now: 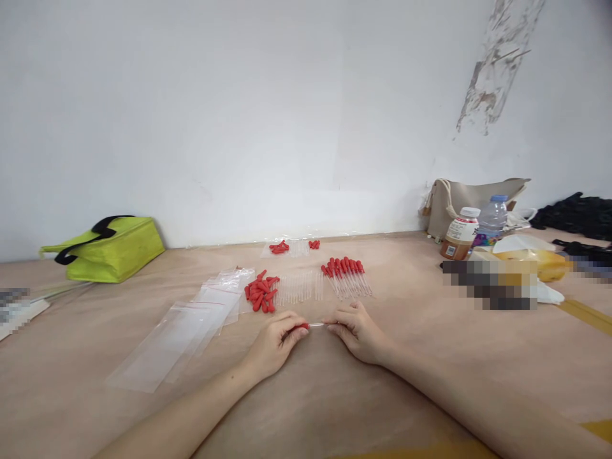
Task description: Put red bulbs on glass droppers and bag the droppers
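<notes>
My left hand (282,341) pinches a red rubber bulb (302,326) just above the table. Between both hands runs a clear glass dropper tube (316,325), its left end at the bulb. My right hand (356,331) grips the tube's other end between thumb and fingers. Beyond my left hand lies a heap of loose red bulbs (261,293). Beside it, a row of clear tubes (299,287) lies side by side. Farther right is a row of droppers with red bulbs fitted (347,277), bulbs pointing away from me.
Clear zip bags (176,335) lie flat at the left. A small bag of red bulbs and tubes (291,247) rests by the wall. A lime-green bag (115,248) stands far left; a drink bottle (461,234), a water bottle (492,220) and a beige bag (442,201) stand right.
</notes>
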`<state>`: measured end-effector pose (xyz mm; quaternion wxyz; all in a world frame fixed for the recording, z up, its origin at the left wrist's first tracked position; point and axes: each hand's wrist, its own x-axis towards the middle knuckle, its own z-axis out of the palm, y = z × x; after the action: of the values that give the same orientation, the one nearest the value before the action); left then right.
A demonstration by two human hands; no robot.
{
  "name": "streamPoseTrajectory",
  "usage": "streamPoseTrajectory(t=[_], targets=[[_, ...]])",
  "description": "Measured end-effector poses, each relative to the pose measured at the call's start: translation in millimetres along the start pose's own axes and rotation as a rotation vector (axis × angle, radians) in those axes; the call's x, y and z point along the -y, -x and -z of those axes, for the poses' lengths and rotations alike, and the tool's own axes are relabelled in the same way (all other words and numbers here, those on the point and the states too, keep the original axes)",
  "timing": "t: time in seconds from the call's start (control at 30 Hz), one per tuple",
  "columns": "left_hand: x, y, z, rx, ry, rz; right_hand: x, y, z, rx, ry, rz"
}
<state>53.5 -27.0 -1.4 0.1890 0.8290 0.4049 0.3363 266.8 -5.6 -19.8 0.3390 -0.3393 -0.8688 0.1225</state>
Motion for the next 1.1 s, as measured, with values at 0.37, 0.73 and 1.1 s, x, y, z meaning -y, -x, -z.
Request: streamPoseTrajectory(t=[0.37,0.73,1.1], targets=[[1,2,-1,0.087,-0.07,-0.045,3,0,3,0.022,0.209,0.077],[-2,3,0,0.134,-0.119,-0.09,14,4,-4,0.02,0.194,0.087],[-2,3,0,0.162,-0.12,-0.107,19,2,-4,0.056,0.211,0.067]])
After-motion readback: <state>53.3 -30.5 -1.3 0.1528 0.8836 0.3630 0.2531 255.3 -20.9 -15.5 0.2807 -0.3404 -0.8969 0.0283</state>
